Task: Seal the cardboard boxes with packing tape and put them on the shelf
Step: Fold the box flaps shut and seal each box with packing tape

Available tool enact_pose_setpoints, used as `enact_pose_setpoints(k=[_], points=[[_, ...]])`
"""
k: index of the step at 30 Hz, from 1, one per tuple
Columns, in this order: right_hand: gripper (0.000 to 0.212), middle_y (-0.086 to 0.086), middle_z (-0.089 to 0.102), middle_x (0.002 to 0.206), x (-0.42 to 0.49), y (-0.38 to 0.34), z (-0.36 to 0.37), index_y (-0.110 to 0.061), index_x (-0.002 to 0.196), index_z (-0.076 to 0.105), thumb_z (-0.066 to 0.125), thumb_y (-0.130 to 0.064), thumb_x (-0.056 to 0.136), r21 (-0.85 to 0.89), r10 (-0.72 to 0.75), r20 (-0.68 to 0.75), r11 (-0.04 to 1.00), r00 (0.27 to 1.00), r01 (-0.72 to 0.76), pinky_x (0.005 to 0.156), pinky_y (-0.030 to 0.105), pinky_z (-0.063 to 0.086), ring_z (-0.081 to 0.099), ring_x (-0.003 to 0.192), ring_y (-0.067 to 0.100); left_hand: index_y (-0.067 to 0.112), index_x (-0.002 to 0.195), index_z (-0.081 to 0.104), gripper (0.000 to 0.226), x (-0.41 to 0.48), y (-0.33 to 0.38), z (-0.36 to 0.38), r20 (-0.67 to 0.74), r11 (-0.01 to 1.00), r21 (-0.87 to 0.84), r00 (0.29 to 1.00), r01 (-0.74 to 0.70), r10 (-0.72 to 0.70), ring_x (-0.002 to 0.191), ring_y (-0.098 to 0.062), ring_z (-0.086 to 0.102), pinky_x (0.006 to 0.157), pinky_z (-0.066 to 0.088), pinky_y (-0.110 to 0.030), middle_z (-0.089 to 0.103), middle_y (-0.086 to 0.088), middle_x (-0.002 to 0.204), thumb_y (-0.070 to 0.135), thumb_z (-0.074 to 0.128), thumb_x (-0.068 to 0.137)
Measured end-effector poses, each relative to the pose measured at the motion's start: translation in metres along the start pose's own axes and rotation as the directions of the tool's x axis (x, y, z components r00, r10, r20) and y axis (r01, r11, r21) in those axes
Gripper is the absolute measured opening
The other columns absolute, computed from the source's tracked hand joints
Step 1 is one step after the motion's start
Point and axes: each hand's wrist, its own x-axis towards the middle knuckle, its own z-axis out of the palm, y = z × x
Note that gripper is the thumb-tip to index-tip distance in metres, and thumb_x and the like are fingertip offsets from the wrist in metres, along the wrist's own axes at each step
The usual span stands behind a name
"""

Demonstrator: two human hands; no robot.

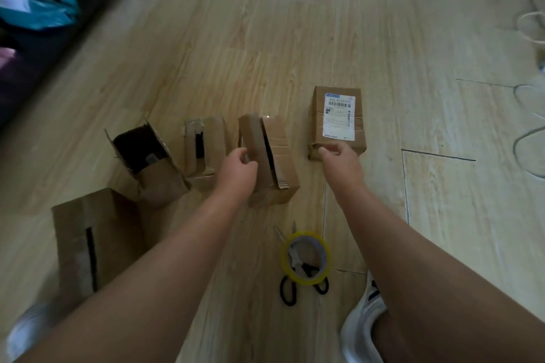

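Head view: the only one I have; all places are read off the tape roll (306, 258).
Tape roll: yellow-rimmed, flat on the wood floor (295, 53) between my two forearms.
Scissors (295, 274): black-handled, lying under and through the roll, touching it.
Labelled box (337, 122): beyond the roll and slightly right, flaps shut, white shipping label on top.
Half-open box (268, 156): straight beyond the roll, its top flaps standing ajar.
Other boxes: a slit-top box (205, 150) and a wide-open box (144, 156) beyond and left of the roll; a larger box (88, 239) level with it, well to the left.
Left hand (239, 165): fingers curled, pinching the left flap of the half-open box.
Right hand (339, 153): lies over the near end of the labelled box, thumb out to the left; fingers hidden, so I cannot tell whether it grips.
White shoe (362, 327): nearer than the roll, to the right.
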Motion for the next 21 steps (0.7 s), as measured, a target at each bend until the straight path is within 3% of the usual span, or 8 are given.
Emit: enact_pose_setpoints(k=[3, 6, 11, 15, 18, 21], points=[[0.040, 0.000, 0.060, 0.127, -0.010, 0.004, 0.013, -0.016, 0.138, 0.054, 0.054, -0.033, 0.102, -0.052, 0.022, 0.153, 0.999, 0.988, -0.015, 0.080, 0.027, 0.042, 0.053, 0.103, 0.010, 0.018, 0.156, 0.025, 0.061, -0.004, -0.009, 0.010, 0.094, 0.998, 0.058, 0.995, 0.031, -0.037, 0.139, -0.027, 0.042, 0.113, 0.038, -0.045, 0.040, -0.006, 0.155, 0.027, 0.052, 0.102], [0.039, -0.001, 0.061, 0.126, -0.010, 0.008, 0.021, -0.018, 0.139, 0.054, 0.053, -0.033, 0.103, -0.085, 0.018, 0.178, 0.996, 0.984, -0.003, 0.074, 0.025, 0.042, 0.053, 0.101, 0.010, 0.019, 0.156, 0.025, 0.061, -0.001, -0.012, 0.016, 0.074, 0.999, 0.030, 0.996, 0.039, -0.042, 0.138, -0.027, 0.043, 0.112, 0.040, -0.045, 0.040, -0.005, 0.154, 0.028, 0.053, 0.102], [0.036, 0.004, 0.057, 0.129, 0.021, 0.015, 0.018, -0.015, 0.133, 0.056, 0.056, -0.028, 0.100, -0.167, -0.031, -0.096, 0.986, 0.995, 0.015, 0.072, 0.025, 0.045, 0.056, 0.101, 0.014, 0.021, 0.151, 0.035, 0.051, 0.003, -0.013, 0.020, -0.112, 0.991, 0.092, 0.988, -0.099, 0.109, 0.135, -0.022, 0.042, 0.110, 0.042, -0.043, 0.036, -0.001, 0.152, 0.023, 0.049, 0.102], [0.046, 0.011, 0.043, 0.140, 0.054, 0.013, 0.009, -0.013, 0.140, 0.050, 0.058, -0.024, 0.097, -0.335, -0.084, -0.228, 0.942, 0.970, 0.003, 0.096, 0.035, 0.046, 0.045, 0.126, 0.026, 0.015, 0.135, 0.055, 0.038, 0.008, 0.000, 0.029, -0.251, 0.901, 0.246, 0.875, -0.356, 0.415, 0.129, -0.019, 0.043, 0.110, 0.040, -0.039, 0.049, -0.002, 0.138, 0.008, 0.048, 0.099], [0.051, 0.013, 0.040, 0.142, 0.074, 0.007, 0.000, -0.012, 0.144, 0.046, 0.058, -0.021, 0.095, -0.429, -0.118, -0.262, 0.903, 0.958, -0.005, 0.106, 0.040, 0.041, 0.039, 0.131, 0.027, 0.011, 0.133, 0.058, 0.042, 0.015, 0.020, 0.045, -0.133, 0.814, 0.254, 0.815, -0.522, 0.564, 0.124, -0.021, 0.049, 0.106, 0.042, -0.038, 0.054, -0.005, 0.135, -0.001, 0.046, 0.095], [0.047, 0.013, 0.044, 0.140, 0.091, 0.010, -0.010, -0.012, 0.141, 0.048, 0.057, -0.018, 0.095, -0.410, -0.098, -0.280, 0.912, 0.955, -0.027, 0.103, 0.039, 0.041, 0.043, 0.129, 0.028, 0.015, 0.143, 0.049, 0.047, 0.020, 0.050, 0.065, 0.054, 0.847, 0.194, 0.867, -0.496, 0.495, 0.129, -0.017, 0.048, 0.102, 0.044, -0.032, 0.046, -0.001, 0.148, 0.001, 0.042, 0.099]])
